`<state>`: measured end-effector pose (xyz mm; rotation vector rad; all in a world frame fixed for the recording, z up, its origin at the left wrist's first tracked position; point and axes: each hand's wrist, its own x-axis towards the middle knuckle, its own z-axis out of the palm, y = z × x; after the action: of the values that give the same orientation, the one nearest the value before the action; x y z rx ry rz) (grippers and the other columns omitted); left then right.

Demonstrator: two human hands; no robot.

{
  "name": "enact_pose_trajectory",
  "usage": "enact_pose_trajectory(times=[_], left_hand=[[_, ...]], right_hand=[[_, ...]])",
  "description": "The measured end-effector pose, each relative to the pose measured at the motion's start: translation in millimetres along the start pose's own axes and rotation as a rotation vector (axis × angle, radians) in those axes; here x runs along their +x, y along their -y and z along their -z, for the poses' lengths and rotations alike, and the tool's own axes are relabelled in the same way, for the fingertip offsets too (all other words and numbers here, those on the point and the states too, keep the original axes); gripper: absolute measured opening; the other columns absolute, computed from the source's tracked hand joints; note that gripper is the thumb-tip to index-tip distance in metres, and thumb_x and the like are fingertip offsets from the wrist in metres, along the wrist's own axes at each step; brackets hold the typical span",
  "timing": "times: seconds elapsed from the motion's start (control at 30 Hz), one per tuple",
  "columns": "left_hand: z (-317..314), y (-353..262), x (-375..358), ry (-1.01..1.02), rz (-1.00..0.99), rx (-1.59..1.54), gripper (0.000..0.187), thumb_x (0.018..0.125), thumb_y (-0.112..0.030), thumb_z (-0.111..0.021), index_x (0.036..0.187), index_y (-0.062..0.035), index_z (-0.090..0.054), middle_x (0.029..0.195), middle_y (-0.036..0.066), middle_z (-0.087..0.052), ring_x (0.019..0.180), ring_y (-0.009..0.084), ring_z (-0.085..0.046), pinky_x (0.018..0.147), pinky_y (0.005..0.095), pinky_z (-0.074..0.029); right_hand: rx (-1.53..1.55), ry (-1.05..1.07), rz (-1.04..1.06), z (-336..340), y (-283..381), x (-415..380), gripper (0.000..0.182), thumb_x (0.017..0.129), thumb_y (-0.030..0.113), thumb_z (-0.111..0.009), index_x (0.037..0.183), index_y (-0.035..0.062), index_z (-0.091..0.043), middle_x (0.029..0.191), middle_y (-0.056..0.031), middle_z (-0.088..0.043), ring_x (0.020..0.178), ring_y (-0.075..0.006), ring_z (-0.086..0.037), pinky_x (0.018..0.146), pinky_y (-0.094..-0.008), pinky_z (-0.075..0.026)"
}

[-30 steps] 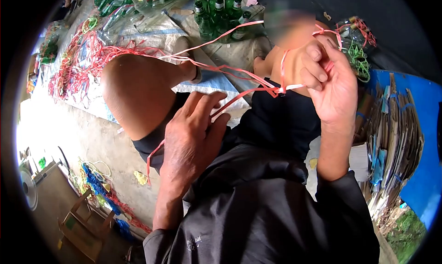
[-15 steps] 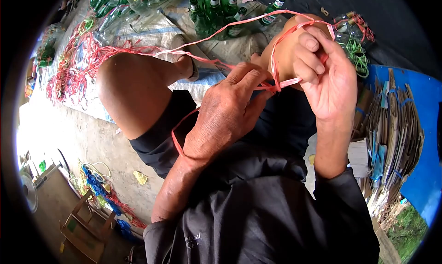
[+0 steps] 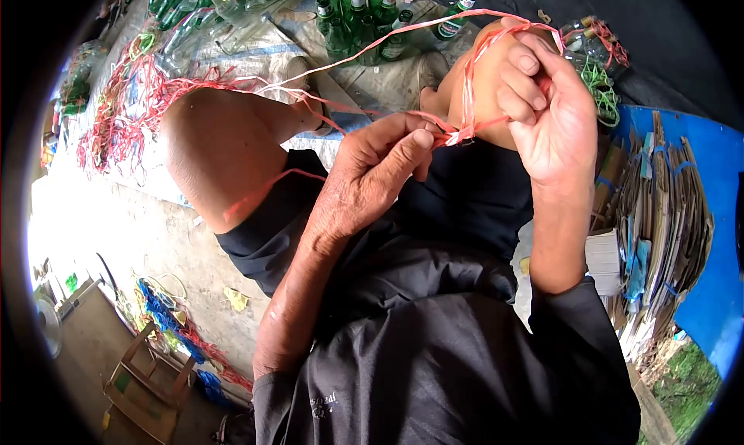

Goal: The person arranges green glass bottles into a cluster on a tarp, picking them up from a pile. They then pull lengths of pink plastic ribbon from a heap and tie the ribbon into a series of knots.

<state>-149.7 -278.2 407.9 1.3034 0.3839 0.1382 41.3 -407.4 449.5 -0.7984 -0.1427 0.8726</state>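
Note:
Pink plastic string [image 3: 467, 96] is stretched in loops between my two hands, with a knot-like crossing close to my left fingertips. My left hand [image 3: 380, 162], back up, pinches the string between thumb and fingers above my lap. To the right, my right hand [image 3: 550, 112] is raised near the knee, palm toward me and fingers curled; the string passes round its upper fingers. One long strand runs left from it to a tangled pile of pink string [image 3: 128, 127]. A loose end hangs left of my left wrist.
Green bottles [image 3: 360, 18] stand beyond my knees, and more lie at the upper left. Bundled clear bottles [image 3: 585, 42] are at the upper right. Stacked flattened cardboard [image 3: 659, 212] sits at the right against a blue surface [image 3: 717, 181]. A wooden frame [image 3: 147, 375] lies lower left.
My left hand has turned and shifted slightly down and left, its thumb now on top of the string. The loose end has swung left. My right hand has barely moved.

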Motion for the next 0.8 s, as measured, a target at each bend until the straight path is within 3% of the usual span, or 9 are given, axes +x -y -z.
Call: enact_pose_trajectory(times=[0.03, 0.17, 0.27, 0.43, 0.53, 0.63, 0.73, 0.77, 0.8], left_hand=[[0.2, 5.4, 1.2, -0.032, -0.010, 0.017, 0.029, 0.110, -0.028, -0.059, 0.113, -0.0018, -0.071, 0.071, -0.002, -0.060, 0.060, 0.0030, -0.045, 0.053, 0.0220, -0.035], [0.6, -8.0, 0.6, -0.085, 0.156, -0.047, 0.028, 0.109, -0.026, -0.061, 0.110, -0.0004, -0.072, 0.064, -0.004, -0.054, 0.055, 0.0018, -0.043, 0.051, 0.0221, -0.033], [0.1, 3.4, 3.6, -0.100, 0.060, -0.043, 0.025, 0.107, -0.024, -0.064, 0.106, -0.0001, -0.073, 0.065, -0.005, -0.054, 0.055, 0.0017, -0.044, 0.051, 0.0218, -0.033], [3.5, 4.3, 3.3, -0.098, 0.107, -0.047, 0.024, 0.106, -0.024, -0.068, 0.104, -0.0005, -0.073, 0.067, -0.005, -0.055, 0.058, 0.0018, -0.046, 0.052, 0.0213, -0.034], [4.8, 3.2, 3.5, -0.094, 0.118, -0.029, 0.025, 0.106, -0.022, -0.066, 0.102, 0.0017, -0.071, 0.068, -0.006, -0.055, 0.059, 0.0019, -0.045, 0.052, 0.0220, -0.033], [5.0, 0.8, 2.8, -0.099, 0.132, -0.054, 0.025, 0.106, -0.023, -0.067, 0.102, 0.0007, -0.072, 0.068, -0.006, -0.055, 0.058, 0.0019, -0.044, 0.052, 0.0218, -0.032], [5.8, -4.2, 1.1, -0.104, 0.139, -0.145, 0.023, 0.105, -0.023, -0.068, 0.102, -0.0004, -0.073, 0.067, -0.006, -0.054, 0.056, 0.0020, -0.042, 0.051, 0.0217, -0.031], [6.3, -5.6, 0.3, -0.105, 0.140, -0.183, 0.023, 0.105, -0.022, -0.067, 0.101, -0.0004, -0.073, 0.066, -0.006, -0.053, 0.055, 0.0021, -0.041, 0.051, 0.0218, -0.030], [7.0, -6.1, -0.4, -0.120, 0.148, -0.201, 0.022, 0.105, -0.021, -0.067, 0.101, -0.0003, -0.073, 0.065, -0.006, -0.052, 0.054, 0.0023, -0.040, 0.050, 0.0220, -0.030]], right_hand=[[-0.006, 0.005, 0.003, 0.1, -0.4, 0.4, 0.027, 0.111, 0.010, -0.044, 0.122, -0.0106, -0.056, 0.089, -0.0027, -0.049, 0.058, -0.0064, -0.032, 0.047, -0.0228, -0.024], [-0.018, 0.056, -0.010, -0.2, -1.4, 2.8, 0.031, 0.111, 0.010, -0.043, 0.129, -0.0123, -0.055, 0.089, -0.0024, -0.049, 0.058, -0.0059, -0.032, 0.047, -0.0222, -0.024], [-0.030, 0.041, -0.015, -0.5, -1.9, 5.5, 0.036, 0.111, 0.011, -0.041, 0.135, -0.0134, -0.053, 0.089, -0.0021, -0.048, 0.058, -0.0056, -0.032, 0.046, -0.0219, -0.025], [-0.056, 0.060, -0.011, 1.4, -3.7, 8.0, 0.039, 0.111, 0.010, -0.038, 0.141, -0.0131, -0.050, 0.089, -0.0021, -0.048, 0.058, -0.0053, -0.032, 0.046, -0.0217, -0.025], [-0.123, 0.039, 0.001, -2.2, -3.9, 8.9, 0.040, 0.110, 0.011, -0.043, 0.142, -0.0119, -0.049, 0.088, -0.0023, -0.046, 0.062, -0.0070, -0.034, 0.052, -0.0236, -0.032], [-0.137, 0.130, 0.014, 0.0, -7.6, 11.1, 0.042, 0.108, 0.013, -0.048, 0.143, -0.0101, -0.050, 0.098, -0.0064, -0.057, 0.074, -0.0119, -0.052, 0.070, -0.0278, -0.048], [-0.396, 0.122, 0.107, -8.6, -15.0, 5.7, 0.044, 0.107, 0.016, -0.053, 0.144, -0.0082, -0.050, 0.117, -0.0152, -0.065, 0.100, -0.0229, -0.065, 0.094, -0.0378, -0.052], [-0.446, 0.009, 0.129, -15.1, -20.7, 0.4, 0.042, 0.107, 0.024, -0.058, 0.136, -0.0063, -0.058, 0.105, -0.0133, -0.069, 0.098, -0.0237, -0.070, 0.094, -0.0348, -0.056], [-0.524, 0.020, 0.129, -16.0, -21.3, -4.6, 0.044, 0.107, 0.025, -0.059, 0.138, -0.0066, -0.056, 0.108, -0.0138, -0.069, 0.102, -0.0235, -0.070, 0.095, -0.0350, -0.055]])
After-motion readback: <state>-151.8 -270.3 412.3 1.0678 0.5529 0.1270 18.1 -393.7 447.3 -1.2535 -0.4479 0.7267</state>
